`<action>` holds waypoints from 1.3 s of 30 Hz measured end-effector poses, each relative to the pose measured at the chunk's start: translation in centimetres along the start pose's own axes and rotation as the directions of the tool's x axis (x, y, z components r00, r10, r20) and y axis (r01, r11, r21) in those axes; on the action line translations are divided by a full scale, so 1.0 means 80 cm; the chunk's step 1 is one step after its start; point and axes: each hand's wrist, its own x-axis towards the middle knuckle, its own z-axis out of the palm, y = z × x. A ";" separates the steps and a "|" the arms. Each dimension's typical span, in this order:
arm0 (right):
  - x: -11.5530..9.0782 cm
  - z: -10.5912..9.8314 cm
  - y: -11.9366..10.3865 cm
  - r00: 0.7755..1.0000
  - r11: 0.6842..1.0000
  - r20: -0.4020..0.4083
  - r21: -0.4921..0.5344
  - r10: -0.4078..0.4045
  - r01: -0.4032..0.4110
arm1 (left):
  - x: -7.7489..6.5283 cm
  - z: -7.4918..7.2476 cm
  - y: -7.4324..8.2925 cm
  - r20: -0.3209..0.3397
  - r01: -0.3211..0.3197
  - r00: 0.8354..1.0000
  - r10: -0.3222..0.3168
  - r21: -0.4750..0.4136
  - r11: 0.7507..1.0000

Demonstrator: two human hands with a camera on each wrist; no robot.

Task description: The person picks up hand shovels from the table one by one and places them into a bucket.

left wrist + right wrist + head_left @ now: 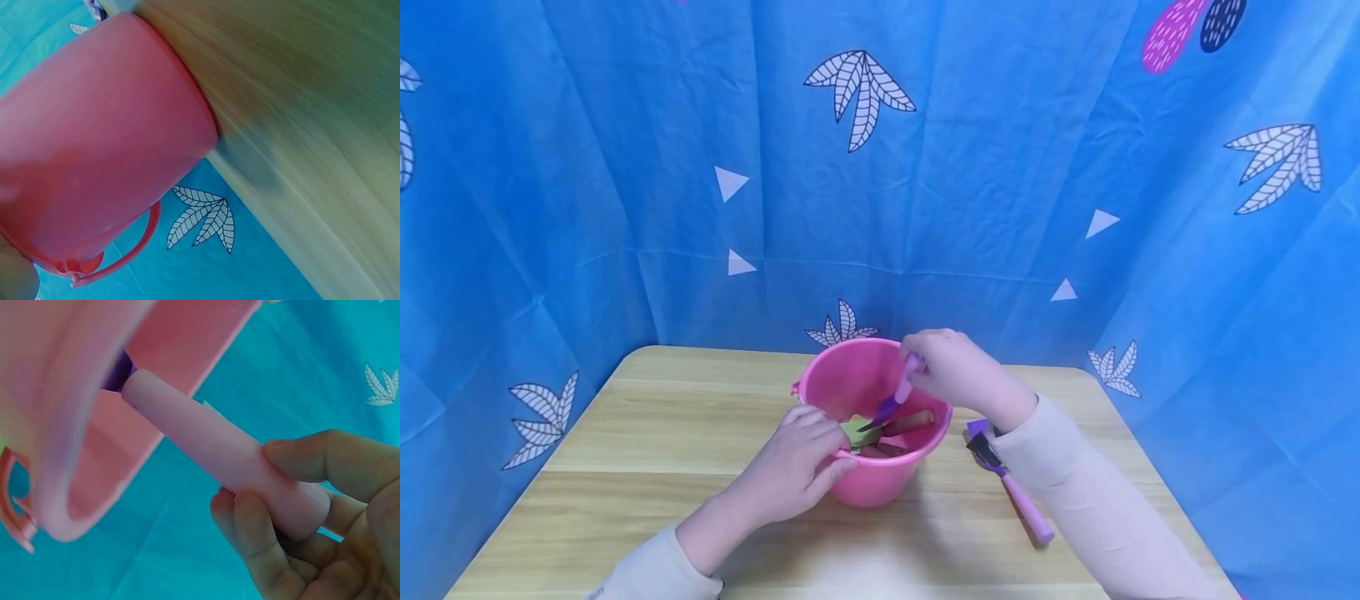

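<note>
A pink bucket [868, 483] stands upright on the table. My left hand [801, 458] grips its near left rim, fingers over the edge and thumb on the outside wall. My right hand [958, 367] is above the far right rim. Its thumb and fingers pinch the end of a tool's pink handle [200, 434], which slants down into the bucket. The tool has a purple neck [887, 408] and a dark end beside a light green piece [859, 431]. Brown stick-like pieces [910, 422] lie inside the bucket, partly hidden by the near rim.
Right of the bucket, a second pink-handled tool [1026, 508] with a purple and black head lies on the wooden table [700, 442], partly under the right sleeve [1067, 467]. Blue patterned curtain [970, 192] hangs behind and on both sides. The bucket's loop handle [134, 250] hangs out from its rim.
</note>
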 end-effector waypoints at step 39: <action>0.005 0.050 0.009 1.000 0.999 -0.024 -0.038 0.012 -0.013 | -0.002 0.002 -0.002 -0.040 -0.032 0.999 0.033 0.016 0.999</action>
